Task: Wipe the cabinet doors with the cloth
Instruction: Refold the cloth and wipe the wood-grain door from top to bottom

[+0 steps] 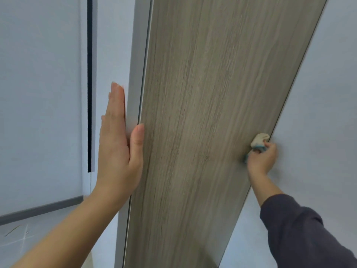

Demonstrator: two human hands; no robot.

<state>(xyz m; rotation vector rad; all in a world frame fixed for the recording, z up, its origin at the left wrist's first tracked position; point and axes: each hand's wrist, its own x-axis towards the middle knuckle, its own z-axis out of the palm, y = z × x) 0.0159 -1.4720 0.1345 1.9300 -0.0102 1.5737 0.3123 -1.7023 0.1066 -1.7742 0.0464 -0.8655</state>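
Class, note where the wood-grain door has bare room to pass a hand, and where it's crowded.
Free: the door face between left hand and right hand, and all above them. Crowded: both edges, at thumb and cloth.

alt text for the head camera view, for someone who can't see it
A person's right hand grips a bunched beige and teal cloth against the right edge of a wood-grain cabinet door. Their left hand braces the door's left edge, fingers straight, thumb on the wood-grain face.
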